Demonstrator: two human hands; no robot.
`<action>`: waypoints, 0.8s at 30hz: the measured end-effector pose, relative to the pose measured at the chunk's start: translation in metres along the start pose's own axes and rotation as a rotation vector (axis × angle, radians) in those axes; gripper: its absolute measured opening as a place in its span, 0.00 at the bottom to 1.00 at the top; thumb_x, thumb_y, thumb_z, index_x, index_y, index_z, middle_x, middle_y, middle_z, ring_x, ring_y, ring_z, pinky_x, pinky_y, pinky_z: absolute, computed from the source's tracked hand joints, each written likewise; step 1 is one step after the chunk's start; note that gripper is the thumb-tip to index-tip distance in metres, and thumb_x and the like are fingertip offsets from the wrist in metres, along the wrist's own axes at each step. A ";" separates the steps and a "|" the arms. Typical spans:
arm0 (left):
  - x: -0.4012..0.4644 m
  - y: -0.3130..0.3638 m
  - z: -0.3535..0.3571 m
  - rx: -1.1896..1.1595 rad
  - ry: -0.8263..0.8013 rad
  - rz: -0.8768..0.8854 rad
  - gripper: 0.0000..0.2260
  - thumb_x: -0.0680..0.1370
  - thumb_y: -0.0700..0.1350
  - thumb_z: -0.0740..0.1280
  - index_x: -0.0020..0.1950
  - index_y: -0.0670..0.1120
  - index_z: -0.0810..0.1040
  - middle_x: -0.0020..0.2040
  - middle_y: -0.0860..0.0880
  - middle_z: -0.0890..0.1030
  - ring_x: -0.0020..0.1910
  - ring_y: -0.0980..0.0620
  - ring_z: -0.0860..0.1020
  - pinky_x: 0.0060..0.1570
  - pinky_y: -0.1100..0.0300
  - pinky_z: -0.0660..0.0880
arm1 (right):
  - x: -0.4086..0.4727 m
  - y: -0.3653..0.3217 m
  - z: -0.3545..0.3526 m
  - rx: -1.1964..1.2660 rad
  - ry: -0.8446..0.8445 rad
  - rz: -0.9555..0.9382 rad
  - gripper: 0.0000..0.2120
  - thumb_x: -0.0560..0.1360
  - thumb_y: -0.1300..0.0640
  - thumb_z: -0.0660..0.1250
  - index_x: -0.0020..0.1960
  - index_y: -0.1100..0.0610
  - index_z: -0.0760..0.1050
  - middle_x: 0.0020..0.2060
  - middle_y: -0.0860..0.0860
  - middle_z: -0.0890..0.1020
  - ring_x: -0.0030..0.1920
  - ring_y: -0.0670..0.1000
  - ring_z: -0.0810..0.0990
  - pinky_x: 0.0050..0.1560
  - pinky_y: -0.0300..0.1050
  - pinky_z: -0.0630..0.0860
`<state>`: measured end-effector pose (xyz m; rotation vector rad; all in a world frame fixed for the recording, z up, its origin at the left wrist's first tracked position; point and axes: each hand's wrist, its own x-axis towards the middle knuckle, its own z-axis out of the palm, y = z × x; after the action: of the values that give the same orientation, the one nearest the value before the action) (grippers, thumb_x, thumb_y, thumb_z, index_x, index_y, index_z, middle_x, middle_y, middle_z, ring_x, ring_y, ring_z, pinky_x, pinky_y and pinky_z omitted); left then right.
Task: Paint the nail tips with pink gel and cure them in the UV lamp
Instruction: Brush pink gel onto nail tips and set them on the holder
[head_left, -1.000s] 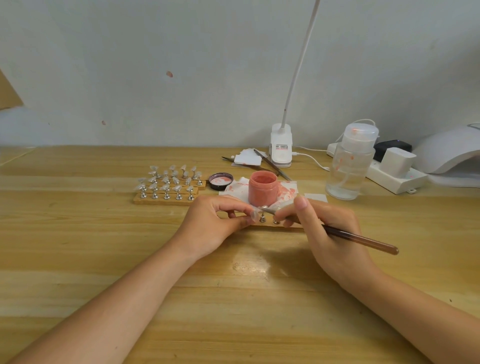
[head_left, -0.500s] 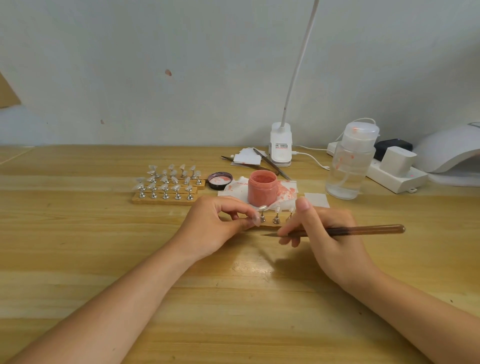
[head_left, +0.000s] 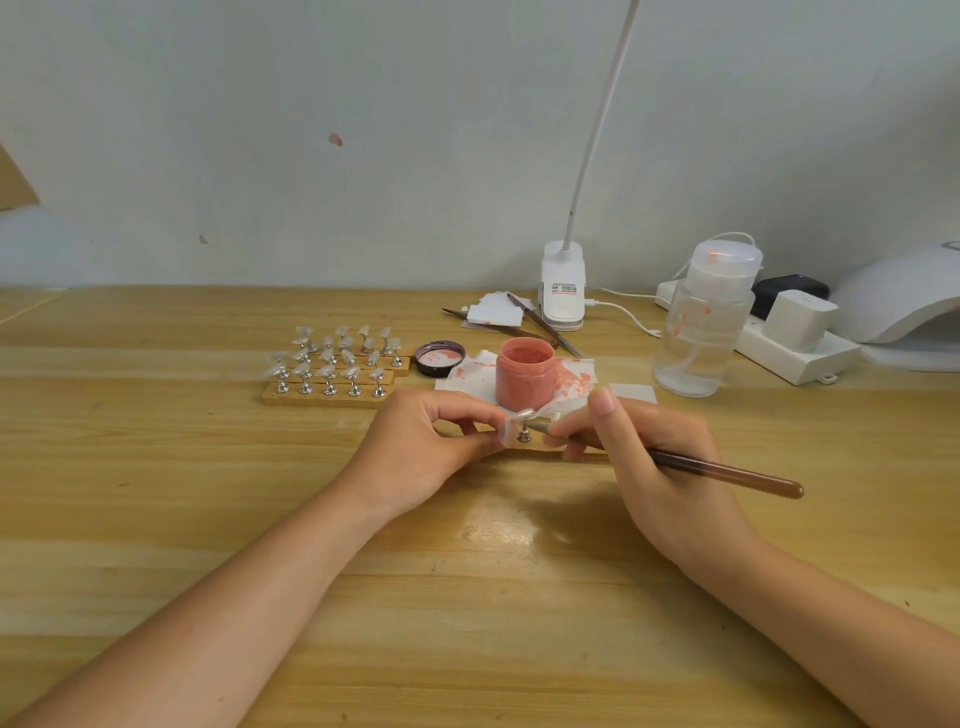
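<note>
At a wooden table (head_left: 208, 519), the left hand (head_left: 415, 452) pinches a nail tip (head_left: 511, 427) on its stand before the pink gel jar (head_left: 524, 373) while the right hand (head_left: 654, 457) grips a brush (head_left: 727, 470) touching it.

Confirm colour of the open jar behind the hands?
Pink, a salmon-coral shade, inside and out: the open jar, seen in the head view.

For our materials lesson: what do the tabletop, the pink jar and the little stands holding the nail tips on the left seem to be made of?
Light brown tabletop: wood or wood laminate, by its grain lines, glossy where light reflects. Small pink jar: probably plastic, matte and opaque. Small silver stands: likely metal, shiny and mirror-like, set on pale strips that look wooden.
</note>
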<state>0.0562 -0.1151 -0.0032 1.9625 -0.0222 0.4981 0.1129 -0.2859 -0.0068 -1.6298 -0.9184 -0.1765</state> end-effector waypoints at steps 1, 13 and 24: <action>0.000 0.000 0.000 -0.004 0.001 -0.001 0.12 0.68 0.32 0.72 0.33 0.50 0.81 0.32 0.61 0.81 0.31 0.68 0.74 0.32 0.78 0.65 | 0.000 0.000 0.000 0.015 -0.019 0.033 0.18 0.76 0.44 0.60 0.37 0.53 0.82 0.32 0.49 0.83 0.33 0.44 0.80 0.38 0.37 0.76; 0.001 -0.001 0.000 -0.014 0.019 -0.022 0.10 0.68 0.34 0.72 0.33 0.48 0.82 0.35 0.57 0.83 0.28 0.67 0.72 0.30 0.77 0.64 | 0.000 0.000 0.000 0.074 -0.001 0.041 0.18 0.76 0.50 0.57 0.35 0.54 0.81 0.31 0.52 0.83 0.31 0.45 0.80 0.38 0.40 0.77; 0.002 -0.001 0.000 -0.025 0.004 -0.113 0.10 0.68 0.41 0.73 0.34 0.57 0.83 0.38 0.32 0.79 0.33 0.49 0.63 0.34 0.57 0.59 | 0.001 -0.002 0.000 -0.014 -0.003 -0.031 0.16 0.76 0.45 0.60 0.37 0.51 0.81 0.31 0.45 0.82 0.34 0.42 0.80 0.37 0.35 0.75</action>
<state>0.0582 -0.1144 -0.0032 1.9264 0.0839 0.4254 0.1119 -0.2852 -0.0049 -1.6296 -0.9464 -0.2022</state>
